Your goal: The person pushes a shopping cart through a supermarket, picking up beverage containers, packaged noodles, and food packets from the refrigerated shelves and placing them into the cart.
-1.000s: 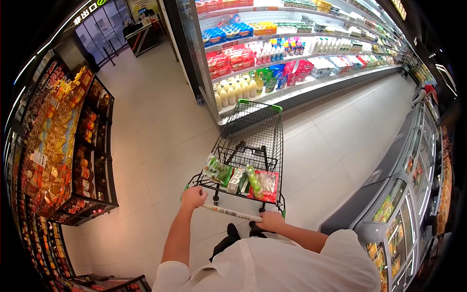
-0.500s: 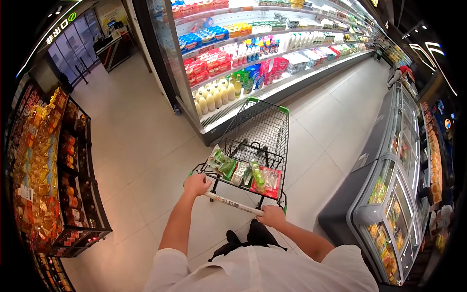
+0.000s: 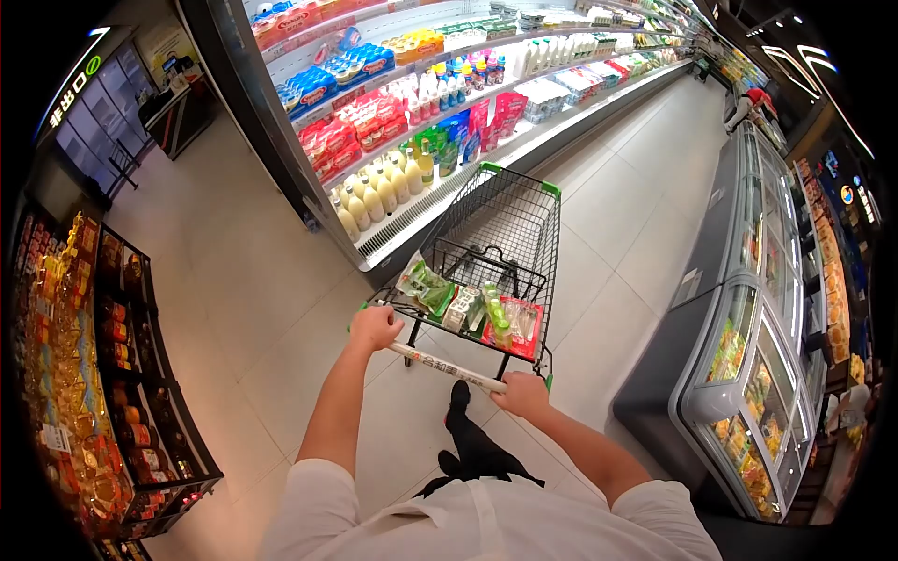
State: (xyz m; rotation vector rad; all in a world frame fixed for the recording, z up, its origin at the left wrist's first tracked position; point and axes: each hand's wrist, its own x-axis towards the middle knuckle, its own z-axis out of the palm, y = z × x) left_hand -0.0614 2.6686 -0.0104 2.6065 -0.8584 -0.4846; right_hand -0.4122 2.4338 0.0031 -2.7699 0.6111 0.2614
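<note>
Both of my hands are closed around the white handle of a black wire shopping cart with green corners. My left hand grips the handle's left end, and my right hand its right end. In the cart's raised tray by the handle lie a bag of green vegetables, a white-and-green package, a clear pack of something green and a red-edged flat pack. The deep basket beyond them shows bare wire.
An open refrigerated shelf with bottles and packs runs along the cart's left front. Glass-topped freezers line the right side. A stocked rack stands at left. Far up the tiled aisle, a person in red leans at the freezers.
The cart and I have advanced along the aisle; the refrigerated shelf looms nearer and the left rack has slid down. One foot has stepped forward. Both hands keep their hold.
</note>
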